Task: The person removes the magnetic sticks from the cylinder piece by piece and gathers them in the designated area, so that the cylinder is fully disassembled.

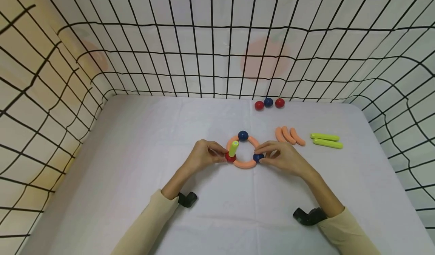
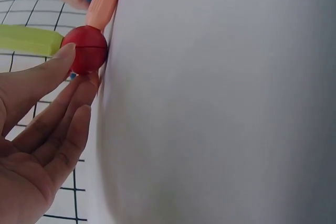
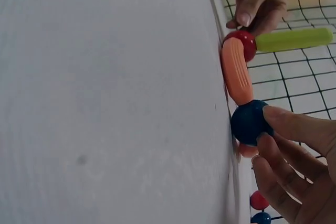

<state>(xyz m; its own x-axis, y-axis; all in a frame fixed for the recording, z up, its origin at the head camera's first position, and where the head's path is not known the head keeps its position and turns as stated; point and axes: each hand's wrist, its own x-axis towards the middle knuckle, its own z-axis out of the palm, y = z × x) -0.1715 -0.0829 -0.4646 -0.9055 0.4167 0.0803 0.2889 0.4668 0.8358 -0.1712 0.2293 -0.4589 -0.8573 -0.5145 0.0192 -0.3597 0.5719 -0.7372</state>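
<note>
A ring of curved orange pieces (image 1: 245, 164) joined by balls lies flat on the white table. Its red ball (image 1: 230, 158) carries a yellow-green stick (image 1: 233, 148) that stands upright. My left hand (image 1: 203, 156) pinches this red ball between thumb and fingers, as the left wrist view also shows with the ball (image 2: 85, 50). On the ring's right side my right hand (image 1: 283, 158) grips a blue ball (image 1: 258, 157) with thumb and fingertips; in the right wrist view the blue ball (image 3: 251, 122) meets an orange piece (image 3: 237, 72). Another blue ball (image 1: 242, 135) forms the far point of the ring.
Right of the ring lie three loose orange curved pieces (image 1: 288, 135) and two yellow-green sticks (image 1: 327, 143). Two red balls (image 1: 280, 102) and one blue ball (image 1: 268, 102) rest near the table's back edge. Black wire mesh (image 1: 212, 39) stands along the back and sides.
</note>
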